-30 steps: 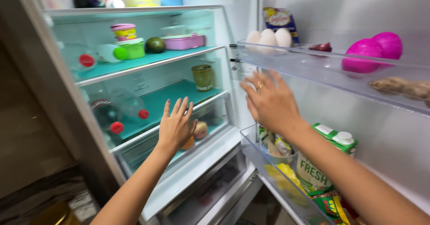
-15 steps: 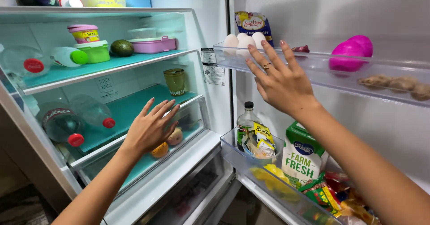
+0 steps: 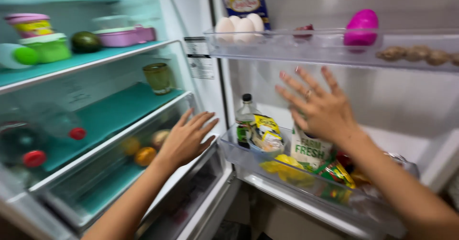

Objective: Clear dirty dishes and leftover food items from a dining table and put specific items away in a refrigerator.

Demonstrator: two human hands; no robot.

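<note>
Open fridge. Far-left teal upper shelf (image 3: 95,60): green-capped bottle (image 3: 16,56), green tub (image 3: 50,49) with a yellow pink-lidded tub (image 3: 28,25) stacked on it, avocado (image 3: 86,41), pink lidded box (image 3: 124,36). Teal middle shelf (image 3: 114,111): green glass jar (image 3: 158,77), red-capped bottles (image 3: 38,142) lying down, blurred. Upper door shelf (image 3: 287,53): eggs (image 3: 239,27), pink egg-shaped container (image 3: 361,27), ginger root (image 3: 416,53). Lower door bin (image 3: 248,166): dark-capped bottle (image 3: 245,118), milk carton (image 3: 308,151), packets.

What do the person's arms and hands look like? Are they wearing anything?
Both arms are bare, with no sleeves showing. The right hand wears a thin ring on one finger. The left hand has no ring or glove that shows. No watch or bracelet shows.
</note>
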